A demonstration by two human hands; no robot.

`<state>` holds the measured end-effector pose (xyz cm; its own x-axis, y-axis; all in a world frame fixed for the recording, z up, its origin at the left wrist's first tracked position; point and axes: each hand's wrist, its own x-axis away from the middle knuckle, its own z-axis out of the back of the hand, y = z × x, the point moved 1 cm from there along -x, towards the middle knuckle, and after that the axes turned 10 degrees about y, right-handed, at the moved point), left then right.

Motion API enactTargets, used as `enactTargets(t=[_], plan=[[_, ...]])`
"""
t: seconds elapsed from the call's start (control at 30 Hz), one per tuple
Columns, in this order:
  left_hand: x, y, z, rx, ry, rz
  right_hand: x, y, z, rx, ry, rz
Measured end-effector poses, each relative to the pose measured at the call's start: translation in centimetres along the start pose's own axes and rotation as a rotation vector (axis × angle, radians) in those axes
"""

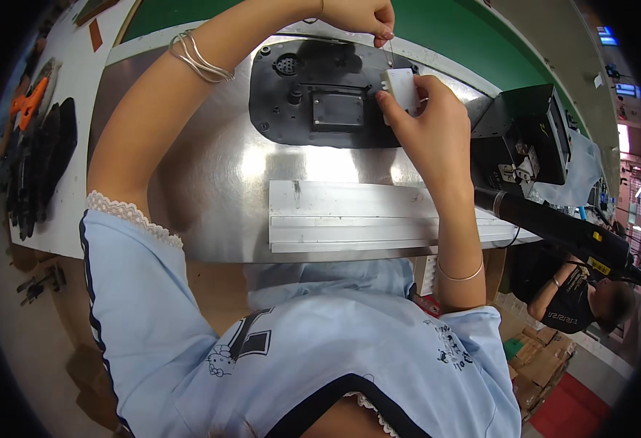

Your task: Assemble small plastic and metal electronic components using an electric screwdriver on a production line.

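Orange plastic (32, 102) lies far left; on the steel counter (218, 160) sits a black panel (328, 91). Over its right end, the left hand (368, 20) pinches what look like thin wires (390, 55) by a white block (402, 89), which the right hand (437, 124) grips between thumb and fingers. Handling these wires seems the step, calling for a steady block. Rightward: a dark boxy device (560, 139), then a co-worker (572, 299).

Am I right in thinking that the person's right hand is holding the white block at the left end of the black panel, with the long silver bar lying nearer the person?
Not quite: in the head view, the right hand holds the white block at the right end of the black panel, with the long silver bar lying nearer the person.
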<state>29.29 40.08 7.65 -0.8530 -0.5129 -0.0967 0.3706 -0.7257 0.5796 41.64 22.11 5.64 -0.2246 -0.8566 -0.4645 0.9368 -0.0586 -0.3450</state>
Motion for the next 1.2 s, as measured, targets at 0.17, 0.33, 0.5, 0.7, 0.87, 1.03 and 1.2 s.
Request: enactTargets(t=[0.17,0.33,0.5,0.7,0.87,1.03,1.2], plan=[[0.3,-0.9,-0.2,-0.053,0.015,-0.038,-0.3,-0.9,-0.7,-0.025,-0.082,-0.049],[-0.5,-1.7,-2.3,-0.133,0.200,-0.131,-0.4,-1.2,-1.0,0.021,-0.054,-0.057],[0.0,-2.4,-2.5,-0.081,0.277,-0.152,-0.9,-1.6,-1.5,0.020,-0.040,-0.070],[0.5,-2.3,-2.7,0.011,0.292,-0.171,-1.0,-1.9,-1.1,0.038,-0.159,-0.124],[0.8,-2.1,-3.1,0.027,0.362,-0.214,-0.8,-1.9,-1.2,0.050,-0.120,-0.121],[0.4,-2.9,-3.8,0.049,0.370,-0.250,-0.2,-1.9,-1.3,0.042,-0.138,-0.150],[2.9,-0.7,-3.1,-0.056,0.633,-0.314,-0.4,-1.2,-1.8,0.043,-0.080,-0.108]])
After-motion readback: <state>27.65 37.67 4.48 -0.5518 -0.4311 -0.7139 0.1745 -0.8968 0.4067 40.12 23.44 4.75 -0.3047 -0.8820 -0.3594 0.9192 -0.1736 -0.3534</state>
